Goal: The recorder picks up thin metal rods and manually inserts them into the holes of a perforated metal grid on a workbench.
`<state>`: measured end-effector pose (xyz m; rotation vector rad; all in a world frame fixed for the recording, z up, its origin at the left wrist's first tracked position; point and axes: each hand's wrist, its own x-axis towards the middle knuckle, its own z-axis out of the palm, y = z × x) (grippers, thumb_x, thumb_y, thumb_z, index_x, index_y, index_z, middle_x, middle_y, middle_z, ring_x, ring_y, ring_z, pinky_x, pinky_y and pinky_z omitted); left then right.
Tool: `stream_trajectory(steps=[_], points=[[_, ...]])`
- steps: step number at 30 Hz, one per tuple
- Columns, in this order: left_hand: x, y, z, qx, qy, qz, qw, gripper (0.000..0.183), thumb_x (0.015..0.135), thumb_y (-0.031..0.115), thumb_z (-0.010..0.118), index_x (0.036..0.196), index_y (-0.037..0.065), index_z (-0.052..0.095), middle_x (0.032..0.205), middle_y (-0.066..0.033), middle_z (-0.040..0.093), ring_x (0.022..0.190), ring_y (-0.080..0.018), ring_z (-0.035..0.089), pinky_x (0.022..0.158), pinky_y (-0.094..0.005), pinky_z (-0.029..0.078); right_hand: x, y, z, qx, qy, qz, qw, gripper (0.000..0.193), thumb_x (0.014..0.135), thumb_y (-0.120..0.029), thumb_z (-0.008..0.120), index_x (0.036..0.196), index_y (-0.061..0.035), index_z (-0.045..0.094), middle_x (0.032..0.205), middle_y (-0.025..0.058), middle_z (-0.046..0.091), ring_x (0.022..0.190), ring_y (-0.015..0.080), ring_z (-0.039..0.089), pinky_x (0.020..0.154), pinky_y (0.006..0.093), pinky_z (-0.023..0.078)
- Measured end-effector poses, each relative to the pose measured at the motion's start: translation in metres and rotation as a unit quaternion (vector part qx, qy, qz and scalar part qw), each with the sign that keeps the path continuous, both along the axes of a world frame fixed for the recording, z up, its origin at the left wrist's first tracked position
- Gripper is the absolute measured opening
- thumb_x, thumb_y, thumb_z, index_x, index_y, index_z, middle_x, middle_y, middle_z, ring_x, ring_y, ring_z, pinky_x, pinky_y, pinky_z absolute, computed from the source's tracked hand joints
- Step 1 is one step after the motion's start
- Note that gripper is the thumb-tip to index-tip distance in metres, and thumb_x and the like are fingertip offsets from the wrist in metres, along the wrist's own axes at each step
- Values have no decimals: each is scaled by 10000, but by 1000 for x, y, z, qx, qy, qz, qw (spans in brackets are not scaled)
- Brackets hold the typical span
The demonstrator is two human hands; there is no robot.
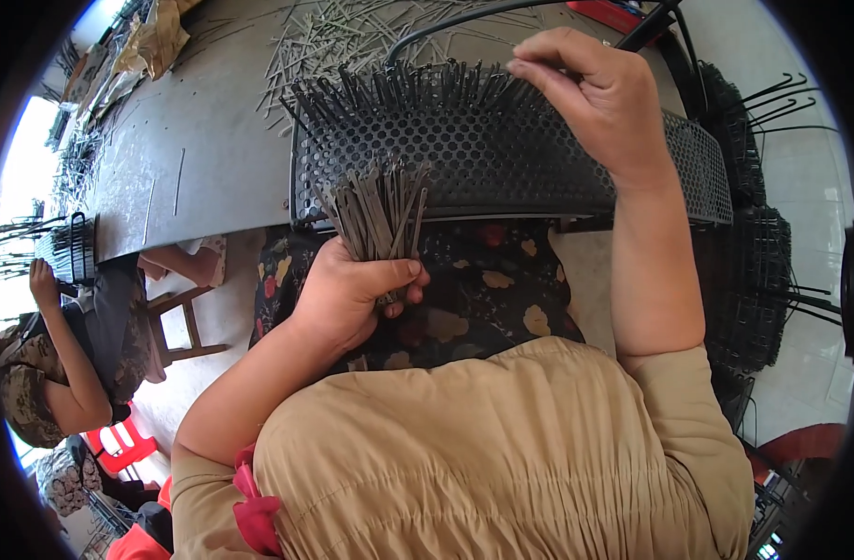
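- The table (231,121), grey and the largest thing here, runs across the far side and carries the work.
- The basket (464,154), black and perforated, lies at the table's near edge, in front of the person's lap. A curved black bar (464,15) arches above its far side.
- More black wire baskets (758,280) stand stacked on the right. On the left, well apart, a co-worker (67,341) sits with one hand at another rack of dark rods.
- Loose strips (319,42) lie scattered on the table beyond the basket, pointing every way.
- Upright pieces (417,91), dark and thin, crowd along the basket's far edge, several leaning. Whether they are of the same kind as the loose strips, I cannot tell.
- The right hand (599,89) is raised over the right end of that row, thumb and forefinger brought together in a pinch; nothing can be made out between them.
- The left hand (357,285) is wrapped round the lower end of a bunch (380,210) of grey strips, thumb across the front. The bunch stands nearly upright just in front of the basket, its tips fanned out.
- The step in hand, I judge, is setting strips singly into the basket. The next move seems to call for a light pinch on one strip, the bunch held steady, and care not to knock the leaning row.
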<state>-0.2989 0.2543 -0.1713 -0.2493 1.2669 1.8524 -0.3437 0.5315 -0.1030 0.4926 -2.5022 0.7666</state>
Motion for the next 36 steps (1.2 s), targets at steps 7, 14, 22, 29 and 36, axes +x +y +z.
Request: stream_trajectory(steps=[7,14,22,29,36], points=[[0,1,3,-10,-6,8,1000,161,820,-12,664,962,15,594,805,-115,655,643,-187,621,494,-266,441,-14,2,-22,50,66,7,996,146,857,-75,701,992,-73,757,976,57,746,1080,237,663,924,327,511],[0,0,2,10,-9,12,1000,169,810,-20,663,962,9,596,805,-122,657,644,-192,627,487,-265,439,2,-3,-15,63,67,-27,995,220,879,-118,664,1073,-34,726,1076,115,723,1169,263,614,1006,334,465],[-2,3,-1,1,8,2,1000,173,804,-24,657,964,-5,594,812,-131,656,641,-191,626,479,-262,435,42,30,44,-257,181,268,911,489,873,-244,563,1207,114,560,1343,275,500,1175,345,528,1060,504,372],[-5,2,0,8,10,12,1000,136,798,3,679,916,2,610,790,-114,664,630,-179,626,479,-267,439,108,89,63,-221,201,251,921,443,886,-200,561,1215,96,549,1282,239,525,1123,301,541,1000,444,396],[2,-2,6,-30,16,-4,999,117,796,-9,695,901,-10,641,796,-110,677,647,-172,638,502,-264,462,98,56,84,-135,277,289,906,400,898,-156,558,1222,79,538,1221,202,551,1071,258,554,941,384,420]])
